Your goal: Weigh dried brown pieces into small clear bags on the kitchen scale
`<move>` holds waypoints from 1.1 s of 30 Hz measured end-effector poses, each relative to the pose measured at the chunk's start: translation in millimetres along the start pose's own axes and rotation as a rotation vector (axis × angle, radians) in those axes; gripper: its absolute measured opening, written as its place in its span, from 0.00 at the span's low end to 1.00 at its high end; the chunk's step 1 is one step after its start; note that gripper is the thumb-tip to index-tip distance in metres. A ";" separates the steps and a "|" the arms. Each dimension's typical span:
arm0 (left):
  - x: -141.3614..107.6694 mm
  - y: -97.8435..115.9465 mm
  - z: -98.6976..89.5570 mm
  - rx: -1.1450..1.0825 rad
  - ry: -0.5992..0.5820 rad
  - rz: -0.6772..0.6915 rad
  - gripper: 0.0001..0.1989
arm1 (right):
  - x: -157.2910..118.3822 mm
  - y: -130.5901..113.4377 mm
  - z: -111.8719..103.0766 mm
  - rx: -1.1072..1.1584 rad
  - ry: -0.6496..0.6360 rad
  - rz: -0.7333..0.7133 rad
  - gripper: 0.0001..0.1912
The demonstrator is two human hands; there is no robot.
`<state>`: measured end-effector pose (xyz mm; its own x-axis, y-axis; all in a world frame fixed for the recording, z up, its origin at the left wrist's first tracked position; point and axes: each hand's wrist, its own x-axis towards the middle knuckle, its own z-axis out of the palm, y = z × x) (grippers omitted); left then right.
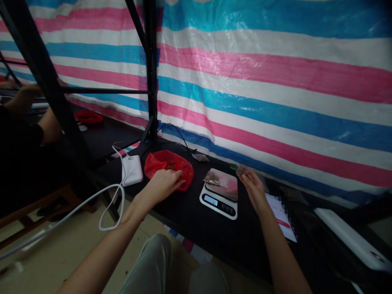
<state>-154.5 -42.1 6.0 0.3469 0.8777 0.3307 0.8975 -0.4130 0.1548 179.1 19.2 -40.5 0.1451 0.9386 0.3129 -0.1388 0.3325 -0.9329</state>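
Note:
My left hand [163, 181] reaches into a red plastic bag [159, 162] lying open on the black table [190, 216]; its fingers are curled at the bag's opening, over small brown pieces inside. A white digital kitchen scale [219, 195] stands to the right of the bag, with a small clear packet [214, 178] of brownish bits lying on its platform. My right hand [253, 188] hovers just right of the scale and pinches a small clear packet [241, 170] at its fingertips.
A white power bank [132, 170] with a white cable [107, 204] lies left of the bag. Papers [280, 216] lie right of the scale. Black frame posts [150, 73] rise behind. A striped tarp [275, 81] backs the table. Another person's arm [45, 122] is at far left.

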 end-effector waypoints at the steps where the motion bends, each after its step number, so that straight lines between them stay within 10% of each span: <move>1: -2.5 3.4 3.5 -0.004 -0.002 -0.004 0.12 | -0.8 0.9 1.3 -0.009 -0.020 0.003 0.21; 8: 17.5 46.0 15.4 -0.123 0.132 0.204 0.11 | -2.3 0.6 2.3 0.033 -0.029 0.014 0.19; 16: 101.7 80.2 73.1 -0.364 -0.124 0.561 0.35 | 0.6 6.5 -9.4 0.121 0.019 0.012 0.19; 33: 125.5 81.6 87.0 -1.290 -0.093 0.220 0.25 | -1.8 1.7 6.8 0.086 -0.034 -0.052 0.19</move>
<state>-14.1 55.5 -20.8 0.5159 0.7542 0.4063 -0.0664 -0.4376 0.8967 171.9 18.7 -41.4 0.1214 0.9220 0.3677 -0.2161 0.3861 -0.8968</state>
